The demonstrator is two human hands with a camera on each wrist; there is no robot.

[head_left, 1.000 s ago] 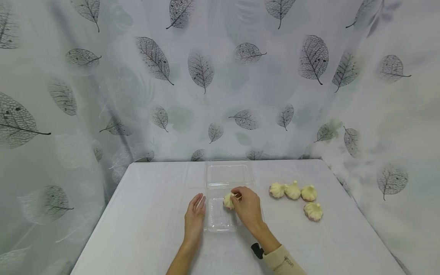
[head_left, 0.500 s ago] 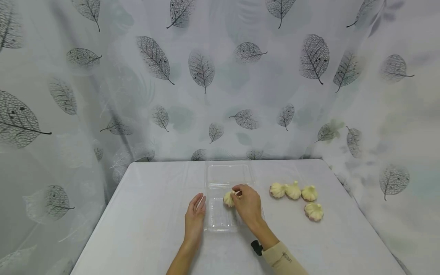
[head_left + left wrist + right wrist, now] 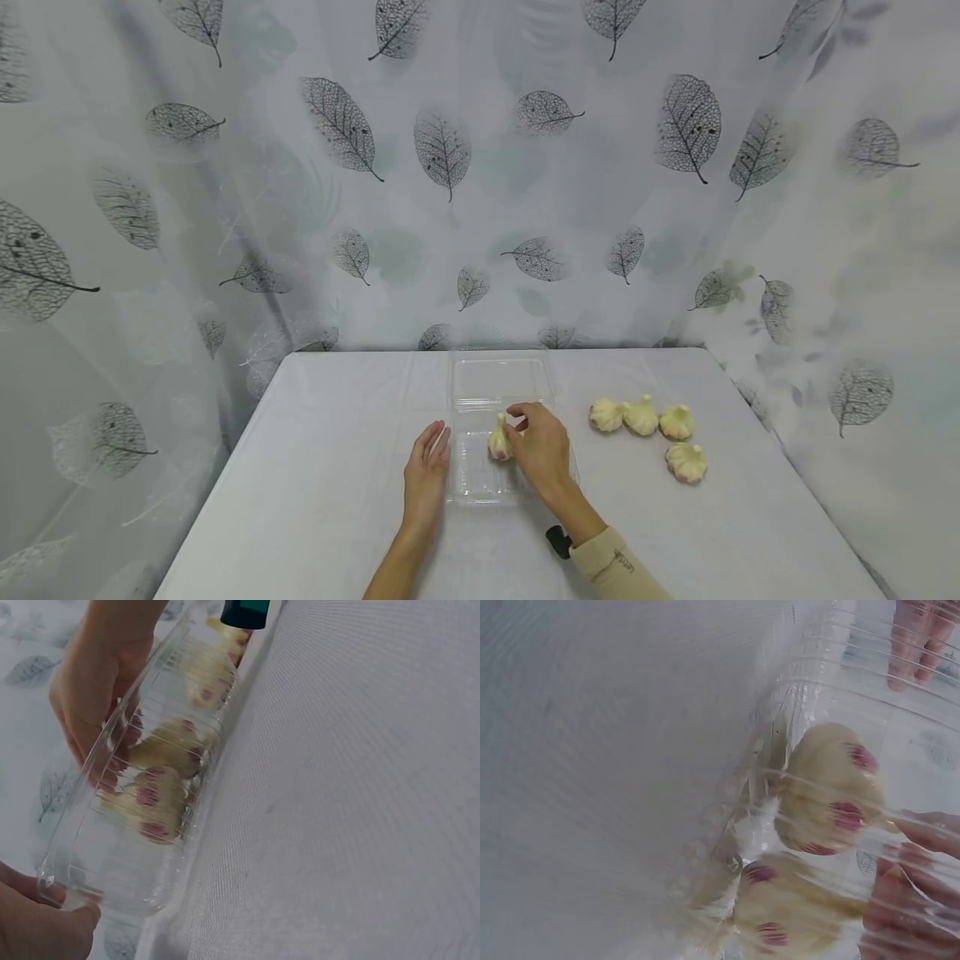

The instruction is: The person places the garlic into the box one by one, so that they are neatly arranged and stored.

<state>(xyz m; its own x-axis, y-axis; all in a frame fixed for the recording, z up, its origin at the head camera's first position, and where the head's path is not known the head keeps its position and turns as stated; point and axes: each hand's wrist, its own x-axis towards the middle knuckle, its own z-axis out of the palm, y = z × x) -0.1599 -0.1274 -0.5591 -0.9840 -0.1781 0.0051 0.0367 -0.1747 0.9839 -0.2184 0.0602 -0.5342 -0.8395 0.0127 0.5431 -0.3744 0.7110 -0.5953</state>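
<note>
A clear plastic clamshell box (image 3: pixel 468 498) stands unlatched, lid laid back. In the head view my left hand (image 3: pixel 426 479) rests along its left side, fingers fairly straight; in the left wrist view the fingertips are at the rim. My right hand (image 3: pixel 542 450) is over the box, thumb and forefinger slightly apart. A garlic bulb (image 3: pixel 498 442) sits inside, stem up, just left of those fingertips. Through the wall the right wrist view shows this pale, purple-streaked bulb (image 3: pixel 832 791) beside another garlic bulb (image 3: pixel 784 911); the second is hidden behind my right hand in the head view.
Several garlic bulbs (image 3: pixel 640 415) lie on the white-covered table (image 3: pixel 315 467), right of the box. The box's lid (image 3: pixel 501 379) lies towards the back edge. A leaf-printed curtain (image 3: pixel 480 167) hangs behind and at both sides.
The garlic bulb at my right fingertips has tipped from leaning to upright, its stem now showing beside the fingers. The right hand has lifted slightly; the left hand stays where it was.
</note>
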